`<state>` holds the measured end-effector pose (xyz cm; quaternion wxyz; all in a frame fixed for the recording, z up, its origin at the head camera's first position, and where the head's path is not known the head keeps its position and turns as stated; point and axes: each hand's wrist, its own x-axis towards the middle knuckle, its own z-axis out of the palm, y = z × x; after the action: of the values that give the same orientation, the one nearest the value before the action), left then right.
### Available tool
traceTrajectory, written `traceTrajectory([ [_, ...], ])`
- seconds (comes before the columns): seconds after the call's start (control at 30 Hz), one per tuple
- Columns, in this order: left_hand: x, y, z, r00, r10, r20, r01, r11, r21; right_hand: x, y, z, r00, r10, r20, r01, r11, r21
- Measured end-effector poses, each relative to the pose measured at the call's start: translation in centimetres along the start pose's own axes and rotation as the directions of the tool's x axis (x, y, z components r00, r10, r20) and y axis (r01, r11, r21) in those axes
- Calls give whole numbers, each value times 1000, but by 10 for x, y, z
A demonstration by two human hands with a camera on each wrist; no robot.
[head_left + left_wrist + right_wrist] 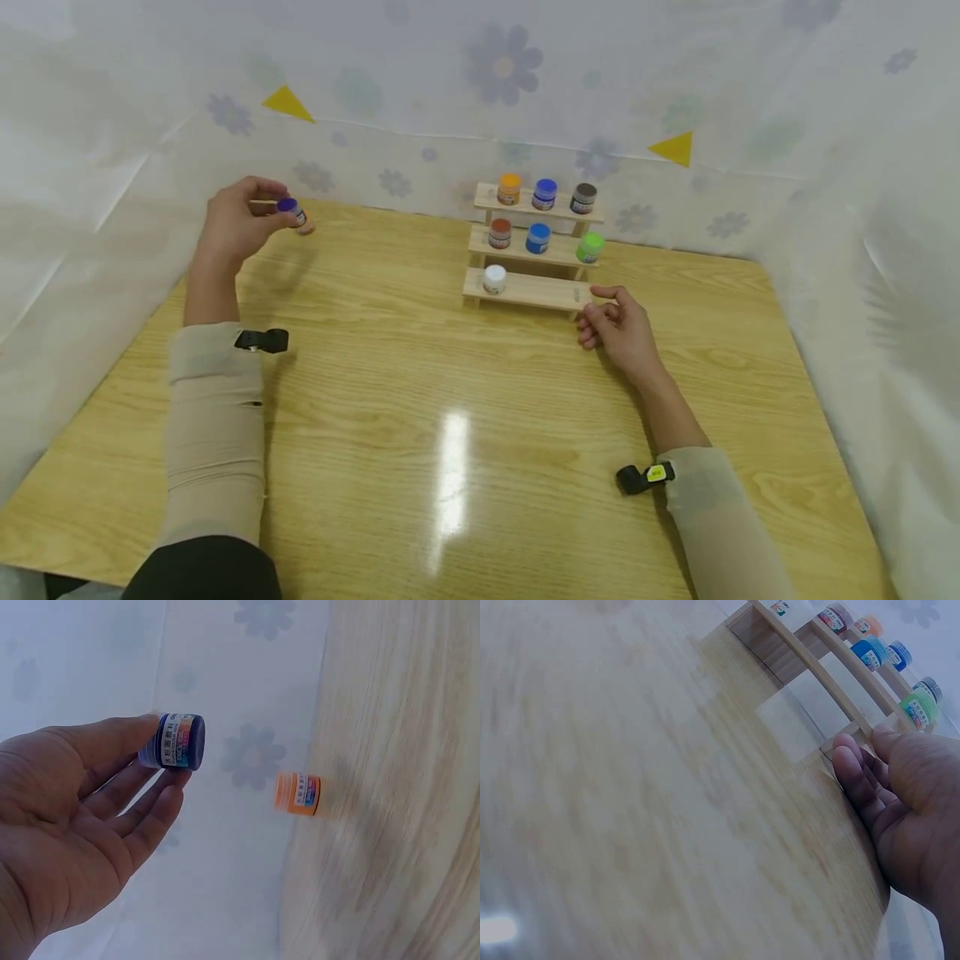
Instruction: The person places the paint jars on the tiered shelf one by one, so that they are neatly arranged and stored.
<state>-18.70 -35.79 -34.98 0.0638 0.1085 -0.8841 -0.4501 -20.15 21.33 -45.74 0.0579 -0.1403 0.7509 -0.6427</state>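
High at the left of the head view, my left hand pinches a small purple-lidded paint jar between thumb and fingers. The left wrist view shows this jar tipped on its side, label outward. Just past it an orange paint jar stands on the table, mostly hidden in the head view. My right hand grips the right end of the lowest step of a three-step wooden rack, fingers curled at its corner. A white paint jar sits at that step's left end.
On the middle step stand a brown-red jar, a blue jar and a green jar. The top step carries orange, blue-violet and black jars. A flowered white sheet rises behind the wooden table.
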Motion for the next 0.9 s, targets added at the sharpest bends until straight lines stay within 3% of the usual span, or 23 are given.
traceTrajectory([
  [0.27, 3, 15, 33, 986, 62, 155, -67, 997, 28, 1, 3, -2, 1000, -17, -6, 17, 1000, 6],
  [0.37, 1, 23, 47, 966, 97, 240, -112, 993, 49, 1, 3, -2, 1000, -21, 1, 21, 1000, 0],
  [0.43, 0, 29, 57, 941, 148, 305, -173, 983, 59, 1, 3, -1, 1000, -23, 5, 24, 1000, -4],
  [0.5, -1, 35, 68, 903, 211, 375, -247, 968, 51, 1, 3, -1, 1000, -23, 4, 23, 1000, -4],
  [0.53, -2, 38, 73, 876, 244, 416, -284, 958, 36, 1, 3, -1, 1000, -22, 4, 22, 1000, -2],
  [0.63, -3, 44, 91, 780, 335, 528, -364, 930, -52, 1, 3, -1, 1000, -20, 1, 20, 1000, 3],
  [0.73, -5, 49, 109, 687, 396, 610, -391, 908, -149, 2, 4, 0, 1000, -18, 2, 18, 1000, 6],
  [0.8, -7, 52, 121, 647, 428, 631, -408, 894, -187, 2, 4, -1, 1000, -16, 1, 16, 1000, 7],
  [0.9, -12, 57, 139, 614, 472, 633, -451, 868, -210, 1, 3, -1, 1000, -14, 0, 14, 1000, 7],
])
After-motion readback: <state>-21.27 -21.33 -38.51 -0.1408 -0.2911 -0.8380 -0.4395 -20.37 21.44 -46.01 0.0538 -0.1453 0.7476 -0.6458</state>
